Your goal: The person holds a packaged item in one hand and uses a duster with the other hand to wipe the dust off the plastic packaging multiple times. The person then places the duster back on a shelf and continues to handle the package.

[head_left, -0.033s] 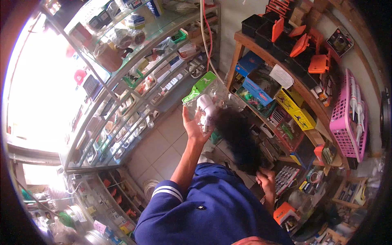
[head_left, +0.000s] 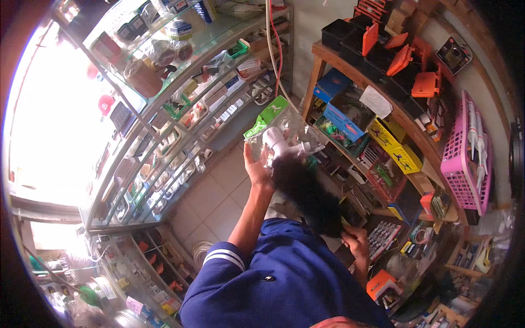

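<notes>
My left hand (head_left: pixel 258 169) is closed on the side of a clear plastic packet (head_left: pixel 298 128) topped by a green card (head_left: pixel 266 117). Inside the packet shows a white, elbow-shaped plastic fitting (head_left: pixel 278 143) with a branch toward the right. A black, fluffy feather duster (head_left: pixel 309 191) is gripped near its lower right end by my right hand (head_left: pixel 355 240). The far tip of the duster lies over the packet's lower part, close to the fingers of my left hand, and hides some of it.
Glass shelving (head_left: pixel 180 126) with many small goods runs along the left. To the right stands a wooden shelf (head_left: pixel 314 82) with boxes, orange cases (head_left: pixel 426 85) and a pink basket (head_left: pixel 445 161). A coil of cable (head_left: pixel 202 252) lies on the tiled floor (head_left: pixel 219 186).
The duster has swung left and slightly down across the packet's lower part, uncovering the fitting's right branch. My left hand and the packet have hardly moved.
</notes>
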A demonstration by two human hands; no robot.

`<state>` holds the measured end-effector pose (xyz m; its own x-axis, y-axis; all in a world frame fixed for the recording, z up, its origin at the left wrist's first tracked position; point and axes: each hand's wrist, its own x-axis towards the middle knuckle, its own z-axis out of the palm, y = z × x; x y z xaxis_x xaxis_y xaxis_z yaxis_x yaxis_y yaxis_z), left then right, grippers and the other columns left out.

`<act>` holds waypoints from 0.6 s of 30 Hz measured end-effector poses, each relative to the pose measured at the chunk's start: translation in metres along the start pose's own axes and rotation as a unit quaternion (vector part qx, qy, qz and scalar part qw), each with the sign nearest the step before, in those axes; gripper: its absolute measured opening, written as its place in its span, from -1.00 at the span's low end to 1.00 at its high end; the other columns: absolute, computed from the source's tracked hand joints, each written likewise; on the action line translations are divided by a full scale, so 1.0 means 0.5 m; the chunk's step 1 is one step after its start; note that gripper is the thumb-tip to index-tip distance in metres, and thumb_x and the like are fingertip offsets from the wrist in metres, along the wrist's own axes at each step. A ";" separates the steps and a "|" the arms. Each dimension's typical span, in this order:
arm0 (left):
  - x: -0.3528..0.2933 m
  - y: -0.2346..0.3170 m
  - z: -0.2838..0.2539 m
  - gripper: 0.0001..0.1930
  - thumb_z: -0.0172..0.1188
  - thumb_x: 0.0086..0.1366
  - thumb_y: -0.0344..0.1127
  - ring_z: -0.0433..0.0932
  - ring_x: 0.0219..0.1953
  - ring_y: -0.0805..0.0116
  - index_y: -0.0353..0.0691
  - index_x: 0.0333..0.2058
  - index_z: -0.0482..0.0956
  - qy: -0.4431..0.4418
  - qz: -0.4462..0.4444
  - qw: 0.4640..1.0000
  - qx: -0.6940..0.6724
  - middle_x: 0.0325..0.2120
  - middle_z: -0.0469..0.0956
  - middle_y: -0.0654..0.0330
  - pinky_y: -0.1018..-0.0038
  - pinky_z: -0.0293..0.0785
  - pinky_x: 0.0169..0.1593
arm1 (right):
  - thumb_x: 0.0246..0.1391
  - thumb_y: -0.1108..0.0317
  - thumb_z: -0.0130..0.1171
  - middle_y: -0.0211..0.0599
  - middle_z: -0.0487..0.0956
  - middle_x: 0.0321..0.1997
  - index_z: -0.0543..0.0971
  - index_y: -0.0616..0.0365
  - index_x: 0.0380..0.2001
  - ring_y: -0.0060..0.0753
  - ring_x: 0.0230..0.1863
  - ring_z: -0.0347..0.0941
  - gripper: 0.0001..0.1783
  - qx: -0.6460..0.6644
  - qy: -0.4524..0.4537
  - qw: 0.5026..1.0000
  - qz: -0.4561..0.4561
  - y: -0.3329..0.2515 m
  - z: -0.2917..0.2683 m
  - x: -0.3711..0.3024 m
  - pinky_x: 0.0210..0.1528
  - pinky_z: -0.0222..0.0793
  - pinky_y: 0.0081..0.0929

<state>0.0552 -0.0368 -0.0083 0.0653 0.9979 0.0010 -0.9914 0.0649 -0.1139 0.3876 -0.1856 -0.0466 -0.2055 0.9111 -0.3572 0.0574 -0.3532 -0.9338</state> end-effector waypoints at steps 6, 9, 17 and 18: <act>0.002 0.014 -0.017 -0.25 -0.07 0.23 0.31 0.46 0.04 0.03 -0.24 0.14 0.35 -0.034 -0.053 0.998 -0.031 0.06 0.45 0.00 0.10 0.34 0.17 | 0.05 0.46 0.08 -0.47 0.42 -0.65 0.57 0.27 -0.45 -0.68 -0.65 0.24 -0.88 0.071 0.084 0.994 -0.007 0.008 0.014 0.004 -0.60 0.09 -0.61; 0.005 -0.015 0.035 -0.26 -0.02 0.21 0.29 0.48 0.01 0.01 -0.25 0.12 0.38 0.111 0.025 0.993 0.023 0.01 0.48 0.00 0.10 0.39 0.12 | 0.05 0.40 0.12 -0.47 0.38 -0.69 0.52 0.23 -0.56 -0.64 -0.66 0.23 -0.84 -0.015 0.040 0.998 -0.050 0.003 0.012 0.015 -0.59 0.08 -0.55; 0.001 0.001 -0.002 -0.20 -0.02 0.21 0.32 0.52 -0.06 -0.01 -0.35 0.11 0.37 0.057 -0.076 0.993 -0.069 -0.05 0.51 -0.09 0.11 0.45 0.06 | 0.03 0.50 0.12 -0.45 0.37 -0.69 0.50 0.24 -0.57 -0.68 -0.68 0.21 -0.88 -0.012 0.029 0.991 -0.130 0.025 0.004 0.032 -0.63 0.07 -0.59; 0.003 -0.001 0.004 -0.21 -0.02 0.21 0.32 0.52 -0.06 0.01 -0.35 0.10 0.38 0.127 -0.040 0.991 -0.004 -0.04 0.51 -0.08 0.13 0.45 0.06 | 0.03 0.50 0.12 -0.45 0.37 -0.69 0.50 0.24 -0.57 -0.68 -0.68 0.21 -0.88 -0.011 0.029 0.991 -0.133 0.005 0.016 0.035 -0.63 0.07 -0.59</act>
<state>0.0558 -0.0353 -0.0064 0.1708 0.9557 -0.2399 -0.9811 0.1425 -0.1307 0.3764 -0.1723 -0.0553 -0.1597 0.9822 -0.0986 0.0308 -0.0949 -0.9950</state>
